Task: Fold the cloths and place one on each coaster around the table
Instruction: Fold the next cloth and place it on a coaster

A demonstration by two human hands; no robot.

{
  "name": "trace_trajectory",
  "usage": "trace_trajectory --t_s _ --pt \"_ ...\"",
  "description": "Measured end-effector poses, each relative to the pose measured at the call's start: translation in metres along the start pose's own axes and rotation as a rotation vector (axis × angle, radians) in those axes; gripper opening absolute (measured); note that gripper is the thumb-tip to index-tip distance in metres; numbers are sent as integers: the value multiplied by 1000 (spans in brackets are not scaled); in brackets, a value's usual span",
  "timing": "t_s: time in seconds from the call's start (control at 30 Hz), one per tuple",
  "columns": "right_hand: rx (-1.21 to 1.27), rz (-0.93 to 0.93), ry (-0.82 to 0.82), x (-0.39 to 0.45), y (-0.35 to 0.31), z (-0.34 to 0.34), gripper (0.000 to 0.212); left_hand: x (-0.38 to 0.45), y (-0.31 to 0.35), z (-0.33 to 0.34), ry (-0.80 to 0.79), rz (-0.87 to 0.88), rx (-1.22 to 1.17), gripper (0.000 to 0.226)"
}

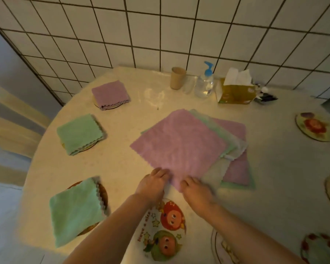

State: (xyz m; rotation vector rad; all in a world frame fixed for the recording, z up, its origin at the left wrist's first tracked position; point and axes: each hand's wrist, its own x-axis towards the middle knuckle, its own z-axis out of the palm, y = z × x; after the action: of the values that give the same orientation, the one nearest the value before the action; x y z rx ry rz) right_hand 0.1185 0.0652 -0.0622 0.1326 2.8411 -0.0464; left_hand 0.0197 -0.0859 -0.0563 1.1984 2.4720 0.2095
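Low in the frame's centre, we see the left hand [154, 184] and right hand [195, 190] both pinching the near corner of the unfolded purple cloth [179, 145] topping the cloth stack [236, 168] mid-table. Just below them lies a cartoon coaster [163, 227]; its writing is too blurred to read. At left, three folded cloths cover coasters: green [75, 211], green [79, 133], purple [110, 95].

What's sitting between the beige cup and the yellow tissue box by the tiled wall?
In the head view, a clear pump bottle with a blue top stands between the beige cup and the yellow tissue box.
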Motion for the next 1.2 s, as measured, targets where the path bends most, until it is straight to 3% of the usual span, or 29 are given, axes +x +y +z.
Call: trace_trajectory --t_s 0.17,0.27,0.37,0.47,0.6,0.7,0.77,0.87,1.03,1.2 --pt "111 -49 84 2 8 -10 30 9 -2 -1 -28 -49 14 62" --pt "453 5 110 2 16 -27 16 15 -2 -6 5 -61 -27 59" --pt "954 47 86 5 27 -58 14 28 -7 -13 119 -97 -130 47" --pt "1192 36 160 10 43 -81 18 45 -17 -24 245 -154 -225 31" --pt "1149 -10 319 21 66 -104 11 66 -32 -46 332 -246 -310 29" --pt "980 -45 353 30 83 -116 53 78 -46 -63 344 -336 -241 26" --pt "849 -46 363 36 92 -123 59 82 -53 -76 342 -377 -161 22" --pt "686 -7 465 44 105 -141 42 83 -54 -101 400 -328 -78 18" --pt "623 7 647 38 115 -170 21 70 -50 -139 563 -257 -52 12" --pt "484 43 707 10 114 -160 15 28 -41 -140 620 -154 -5 8"
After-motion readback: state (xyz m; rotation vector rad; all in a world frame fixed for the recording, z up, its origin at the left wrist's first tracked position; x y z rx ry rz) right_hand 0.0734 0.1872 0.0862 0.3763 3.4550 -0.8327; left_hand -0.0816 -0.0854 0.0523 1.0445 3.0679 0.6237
